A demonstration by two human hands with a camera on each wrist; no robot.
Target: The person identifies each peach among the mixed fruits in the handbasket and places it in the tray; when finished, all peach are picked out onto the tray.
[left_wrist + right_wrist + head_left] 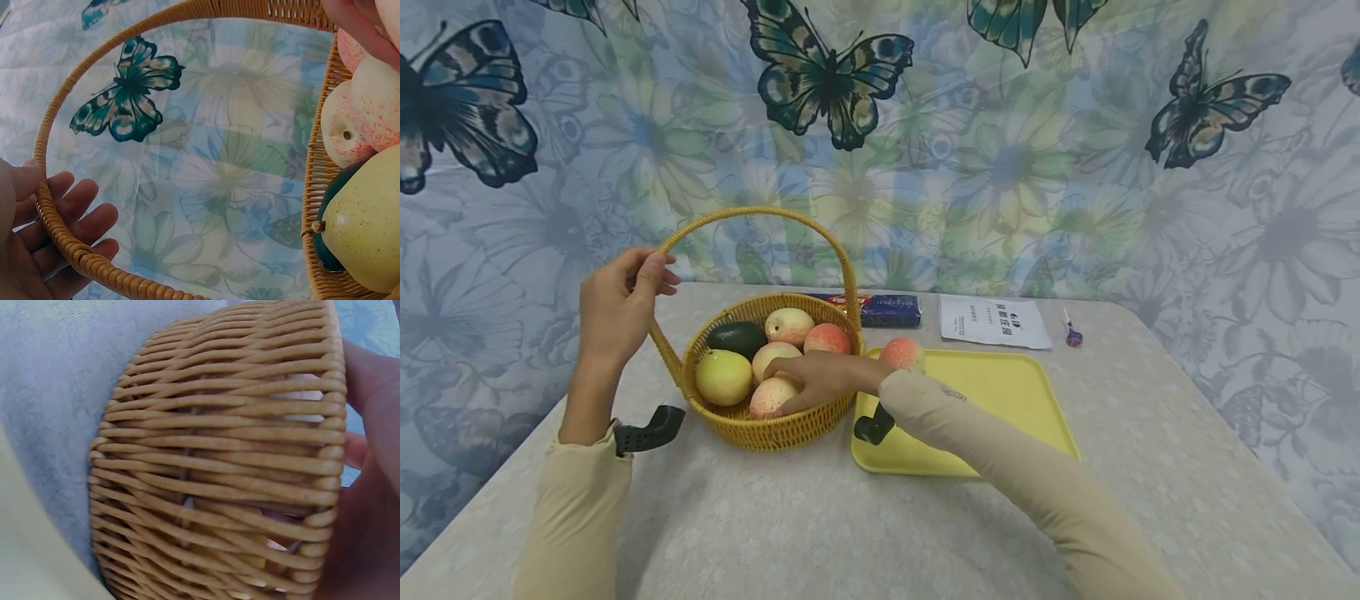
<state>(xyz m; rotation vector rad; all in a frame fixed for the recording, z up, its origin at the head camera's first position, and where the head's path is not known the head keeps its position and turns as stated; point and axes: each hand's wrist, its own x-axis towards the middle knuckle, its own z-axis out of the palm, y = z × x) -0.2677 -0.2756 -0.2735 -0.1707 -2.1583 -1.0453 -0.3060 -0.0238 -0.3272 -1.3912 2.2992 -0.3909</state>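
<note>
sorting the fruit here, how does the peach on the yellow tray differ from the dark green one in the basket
The peach on the tray is pinkish red and cream; the avocado is dark green.
The peach lies alone on the yellow tray; the avocado sits in the wicker basket among other fruit.
The peach looks rounder, the avocado longer.
Neither is touched by the hands: the right hand reaches onto another peach, and the left hand is at the handle.

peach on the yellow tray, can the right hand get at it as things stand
Probably yes. The right hand rests on a peach in the basket, and the peach on the tray lies just beside that wrist on the yellow tray, with nothing over it.
</note>
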